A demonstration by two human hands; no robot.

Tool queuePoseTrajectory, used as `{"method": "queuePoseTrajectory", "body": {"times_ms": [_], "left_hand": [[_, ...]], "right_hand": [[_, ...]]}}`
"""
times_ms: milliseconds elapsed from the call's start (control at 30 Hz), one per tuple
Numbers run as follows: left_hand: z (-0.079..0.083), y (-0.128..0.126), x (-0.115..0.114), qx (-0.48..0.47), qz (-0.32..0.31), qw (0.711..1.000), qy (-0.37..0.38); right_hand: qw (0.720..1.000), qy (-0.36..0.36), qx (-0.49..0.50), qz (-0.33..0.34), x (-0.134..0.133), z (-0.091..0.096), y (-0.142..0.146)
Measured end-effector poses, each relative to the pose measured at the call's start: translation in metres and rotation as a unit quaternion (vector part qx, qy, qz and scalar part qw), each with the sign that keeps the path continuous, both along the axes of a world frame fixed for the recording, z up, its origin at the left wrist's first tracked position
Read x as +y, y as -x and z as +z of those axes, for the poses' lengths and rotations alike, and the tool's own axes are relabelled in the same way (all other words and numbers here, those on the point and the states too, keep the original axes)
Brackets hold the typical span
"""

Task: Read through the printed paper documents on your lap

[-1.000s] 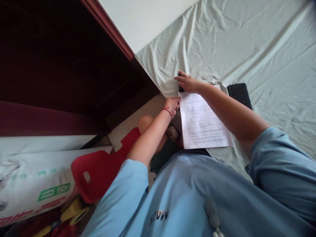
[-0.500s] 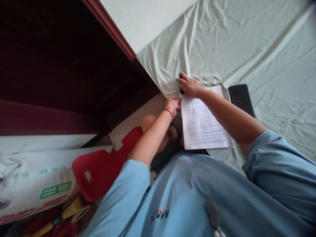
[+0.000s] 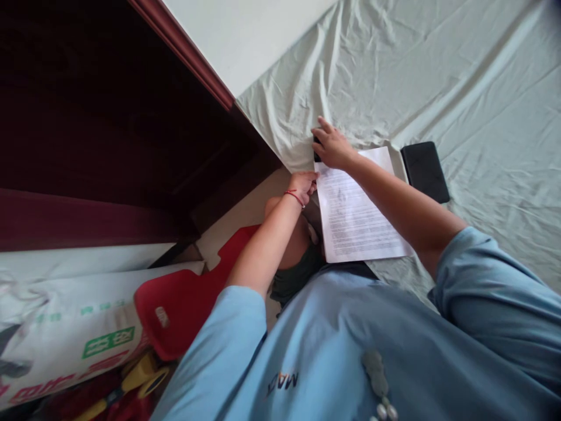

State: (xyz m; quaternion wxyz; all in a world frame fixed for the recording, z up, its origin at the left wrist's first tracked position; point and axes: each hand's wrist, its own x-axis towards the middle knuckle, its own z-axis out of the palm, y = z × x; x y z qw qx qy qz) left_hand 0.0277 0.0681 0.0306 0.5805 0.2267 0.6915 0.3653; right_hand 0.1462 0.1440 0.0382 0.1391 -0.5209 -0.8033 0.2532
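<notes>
A printed paper sheet (image 3: 355, 219) lies on the pale green bedsheet (image 3: 438, 76) at the bed's near edge. My left hand (image 3: 305, 184), with a red string on the wrist, pinches the sheet's upper left edge. My right hand (image 3: 332, 145) rests over the top left corner of the paper, pressing on a small black object (image 3: 316, 156) that is mostly hidden under the fingers. The index finger is stretched out onto the bedsheet.
A black phone (image 3: 424, 171) lies on the bedsheet just right of the paper. A dark wooden bed frame (image 3: 131, 117) fills the upper left. Below left sit a red plastic stool (image 3: 184, 304) and a white printed sack (image 3: 65, 327). My blue shirt fills the foreground.
My right hand has shifted slightly on the black object and stretched its index finger out. My left hand keeps its pinch on the paper's edge. The view has drifted a little.
</notes>
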Motion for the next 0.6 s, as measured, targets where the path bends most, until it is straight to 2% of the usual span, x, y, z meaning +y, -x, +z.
{"method": "queuePoseTrajectory", "body": {"times_ms": [100, 133, 200, 300, 367, 400, 433, 500, 600], "left_hand": [[-0.002, 0.002, 0.001, -0.007, -0.007, 1.000, -0.003], [-0.003, 0.003, 0.001, -0.011, -0.008, 1.000, -0.005], [-0.006, 0.004, 0.001, -0.023, -0.008, 1.000, -0.008], [-0.007, 0.006, 0.001, -0.043, -0.007, 0.999, -0.012], [-0.006, 0.007, 0.001, -0.050, -0.007, 0.999, -0.016], [-0.005, 0.008, 0.001, -0.052, -0.009, 0.998, -0.017], [-0.005, 0.008, 0.001, -0.053, -0.011, 0.998, -0.016], [-0.002, 0.008, 0.001, -0.052, -0.013, 0.998, -0.013], [0.000, 0.006, 0.001, -0.042, -0.011, 0.999, -0.006]], "right_hand": [[0.997, -0.061, 0.032, -0.042, -0.039, 0.017, -0.004], [0.996, -0.066, 0.042, -0.053, -0.055, 0.021, -0.007], [0.998, -0.033, 0.051, -0.019, -0.092, 0.027, -0.015], [0.994, 0.044, 0.041, 0.092, -0.147, 0.025, -0.024], [0.971, 0.103, 0.034, 0.213, -0.179, 0.016, -0.020], [0.959, 0.121, 0.039, 0.255, -0.192, 0.009, -0.014], [0.952, 0.128, 0.063, 0.270, -0.203, 0.002, -0.006], [0.953, 0.134, 0.114, 0.245, -0.218, -0.014, 0.019], [0.967, 0.145, 0.149, 0.143, -0.222, -0.034, 0.063]]}}
